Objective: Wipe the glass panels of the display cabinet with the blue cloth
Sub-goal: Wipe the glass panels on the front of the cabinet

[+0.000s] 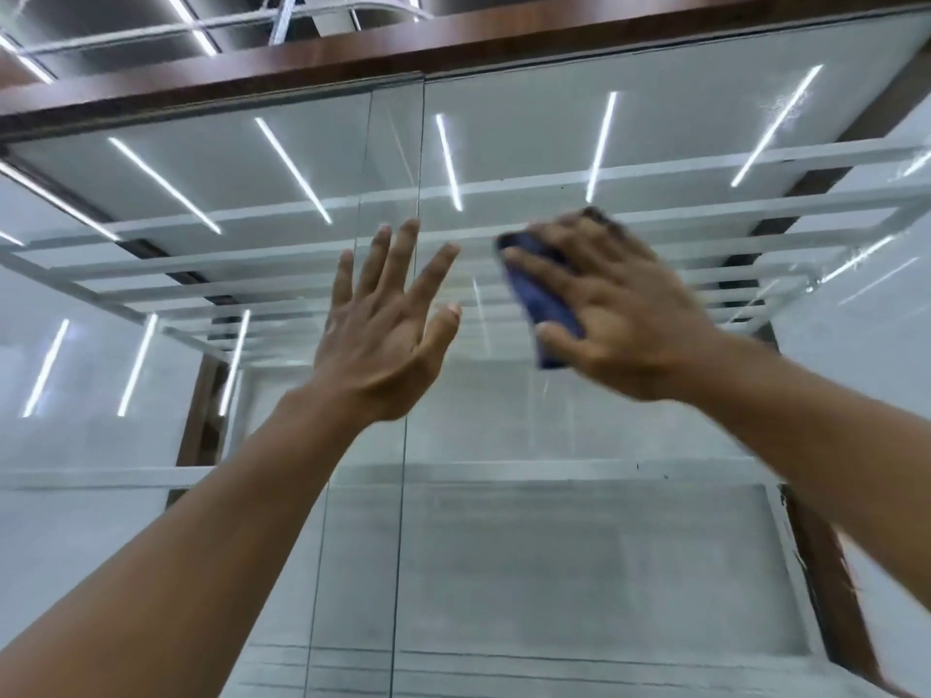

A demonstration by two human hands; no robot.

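Right of the glass seam (403, 445), the right hand (619, 314) is pressing the blue cloth (546, 304) flat against the panel, fingers spread for wiping pressure; left of it, the empty left hand (383, 324) is bracing, fingers splayed.

1. The blue cloth (546, 294) lies mostly under the right hand (619, 314) — only its left edge and a top corner show.
2. That hand is blurred.
3. The left forearm (201, 546) runs off the bottom edge, the right forearm (831, 445) off the right.
4. The cabinet (504, 37) is cut off below — its base is out of view.
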